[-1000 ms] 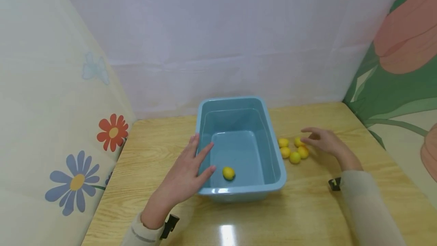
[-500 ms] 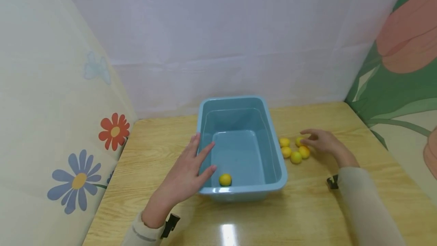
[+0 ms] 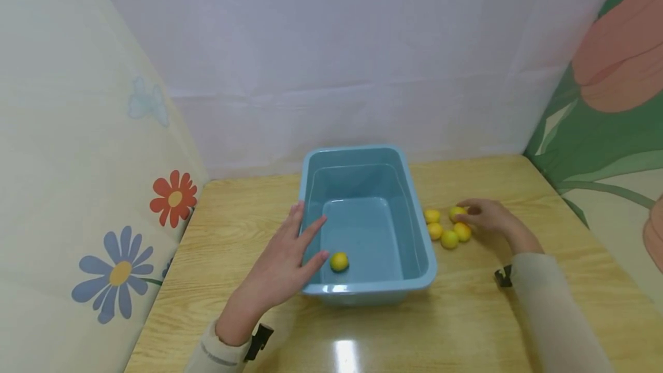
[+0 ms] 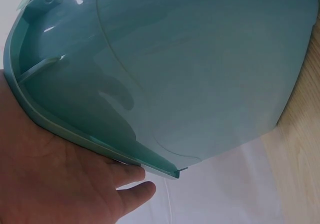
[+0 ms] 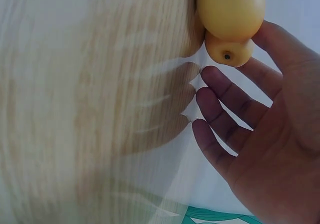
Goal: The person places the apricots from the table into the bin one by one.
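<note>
A pale blue plastic basin stands on the table, with one small yellow lemon on its floor near the front left. My left hand lies over the basin's left rim, fingers extended; in the left wrist view the hand rests along the rim's underside. To the right of the basin several lemons form a small cluster. My right hand has its thumb and index finger around the back right lemon. In the right wrist view that lemon is partly hidden behind a nearer one.
The wooden table meets a white cloth backdrop at the rear. Flower-printed panels flank it at left and right. Black straps sit at both wrists.
The lemon in the basin has rolled left, toward the front and then back a little. My right thumb and fingers have closed in around the back right lemon. The left hand stays put.
</note>
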### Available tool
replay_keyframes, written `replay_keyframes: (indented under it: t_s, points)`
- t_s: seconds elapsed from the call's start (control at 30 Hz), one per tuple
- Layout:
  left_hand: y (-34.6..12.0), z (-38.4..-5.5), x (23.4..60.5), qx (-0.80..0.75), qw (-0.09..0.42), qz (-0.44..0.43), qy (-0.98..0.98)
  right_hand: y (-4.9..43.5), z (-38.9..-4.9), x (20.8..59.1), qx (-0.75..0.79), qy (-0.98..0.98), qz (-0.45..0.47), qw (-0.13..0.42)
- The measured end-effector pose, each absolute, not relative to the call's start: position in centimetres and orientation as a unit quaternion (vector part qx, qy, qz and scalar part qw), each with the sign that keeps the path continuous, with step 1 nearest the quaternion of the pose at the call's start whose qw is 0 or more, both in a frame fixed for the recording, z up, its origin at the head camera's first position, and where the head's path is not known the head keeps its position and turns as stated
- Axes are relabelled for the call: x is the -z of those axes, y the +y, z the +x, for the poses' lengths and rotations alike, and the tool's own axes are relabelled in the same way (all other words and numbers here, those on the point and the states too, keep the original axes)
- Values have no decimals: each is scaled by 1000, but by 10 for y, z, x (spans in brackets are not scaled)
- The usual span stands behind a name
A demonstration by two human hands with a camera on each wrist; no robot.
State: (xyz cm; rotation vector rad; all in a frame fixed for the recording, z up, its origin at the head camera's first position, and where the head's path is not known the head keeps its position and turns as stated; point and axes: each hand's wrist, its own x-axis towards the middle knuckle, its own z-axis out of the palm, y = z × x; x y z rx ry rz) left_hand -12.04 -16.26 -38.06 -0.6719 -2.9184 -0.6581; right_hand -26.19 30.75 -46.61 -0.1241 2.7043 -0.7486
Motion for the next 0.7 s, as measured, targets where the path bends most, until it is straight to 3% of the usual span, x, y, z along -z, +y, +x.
replay_keyframes:
  t_s: [0.47,0.7]
  points:
    - [-162,-121,383,215,41,-222,-950,306,-260,464,270,949,-38,159]
    - [-163,-122,383,216,42,-222,-950,300,-254,450,271,953,-65,123]
